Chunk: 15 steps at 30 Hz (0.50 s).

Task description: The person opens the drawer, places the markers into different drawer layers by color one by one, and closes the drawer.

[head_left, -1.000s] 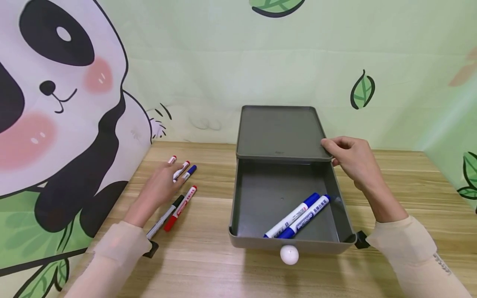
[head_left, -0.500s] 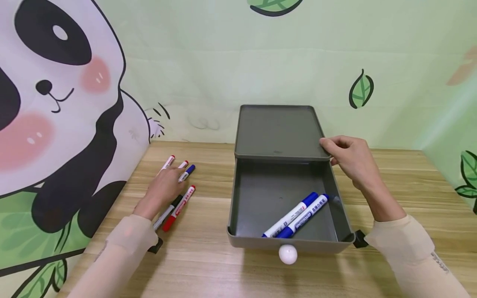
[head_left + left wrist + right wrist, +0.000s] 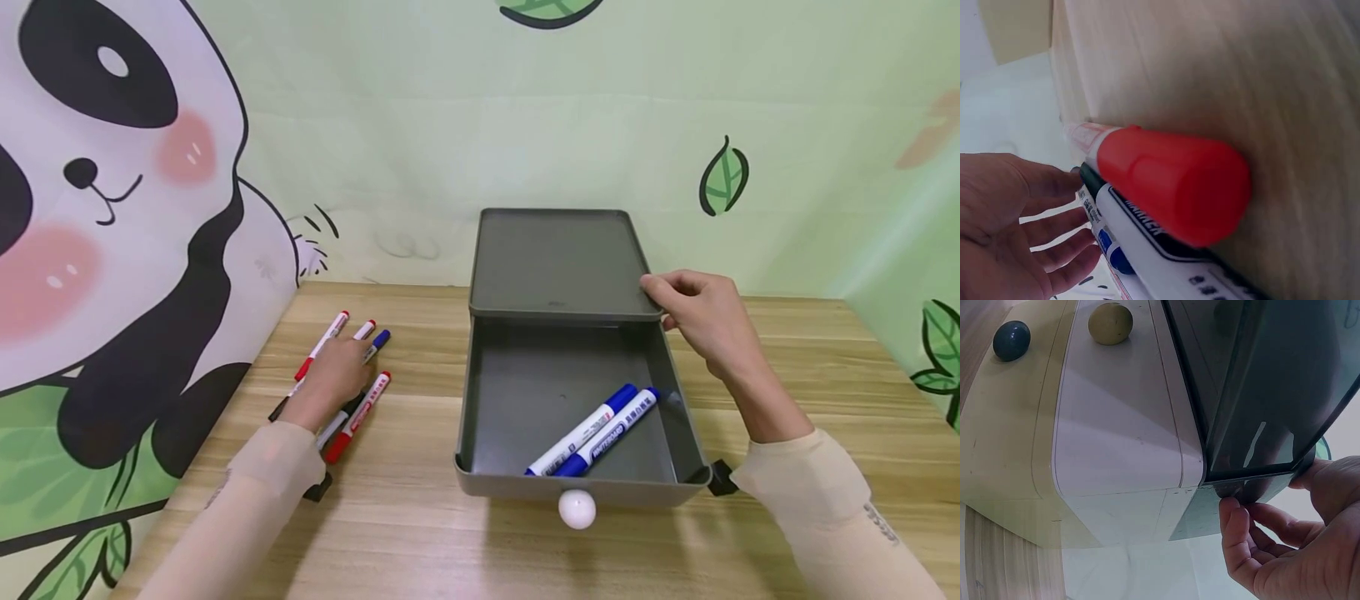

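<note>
Beige sleeves (image 3: 813, 500) bear dark markings (image 3: 881, 523), with black blocks (image 3: 722, 477) at the cuffs (image 3: 780, 454).

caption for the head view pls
Left hand over slim multicoloured markers; right hand gripping a grey rectangular box, drawer open.

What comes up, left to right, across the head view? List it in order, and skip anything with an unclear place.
Printed panda → left hand → open gray drawer with two blue-and-white markers inside → right hand → printed leaves at the right edge.
</note>
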Each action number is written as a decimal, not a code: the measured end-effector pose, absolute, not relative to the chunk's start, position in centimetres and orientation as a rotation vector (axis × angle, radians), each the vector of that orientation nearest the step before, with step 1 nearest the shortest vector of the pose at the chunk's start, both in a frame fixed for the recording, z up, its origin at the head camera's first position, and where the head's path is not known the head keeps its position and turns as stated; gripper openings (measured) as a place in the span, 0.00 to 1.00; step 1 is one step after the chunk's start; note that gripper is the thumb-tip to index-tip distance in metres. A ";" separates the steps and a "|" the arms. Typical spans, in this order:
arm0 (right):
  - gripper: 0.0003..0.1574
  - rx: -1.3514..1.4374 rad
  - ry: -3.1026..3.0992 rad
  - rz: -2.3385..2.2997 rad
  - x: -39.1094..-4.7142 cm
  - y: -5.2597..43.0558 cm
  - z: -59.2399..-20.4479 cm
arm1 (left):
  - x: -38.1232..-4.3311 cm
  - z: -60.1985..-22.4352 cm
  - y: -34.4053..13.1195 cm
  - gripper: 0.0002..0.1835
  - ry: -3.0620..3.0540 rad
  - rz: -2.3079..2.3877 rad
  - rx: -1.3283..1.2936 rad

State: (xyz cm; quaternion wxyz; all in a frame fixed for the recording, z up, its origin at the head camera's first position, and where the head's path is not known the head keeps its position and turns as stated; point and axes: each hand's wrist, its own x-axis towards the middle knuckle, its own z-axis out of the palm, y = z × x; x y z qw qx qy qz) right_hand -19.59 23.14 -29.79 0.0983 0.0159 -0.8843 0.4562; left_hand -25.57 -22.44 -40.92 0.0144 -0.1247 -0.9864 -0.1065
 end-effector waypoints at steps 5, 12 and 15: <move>0.33 0.050 -2.612 1.356 -19.6 23.1 -29.8 | -25.7 -41.3 -22.2 0.11 -3.042 -0.283 -0.386; 0.33 0.054 -2.611 1.352 -19.6 23.1 -29.8 | -25.8 -41.3 -21.9 0.08 -3.073 -0.241 -0.388; 0.33 0.056 -2.614 1.352 -19.6 23.1 -29.8 | -25.8 -41.2 -21.8 0.08 -3.075 -0.249 -0.353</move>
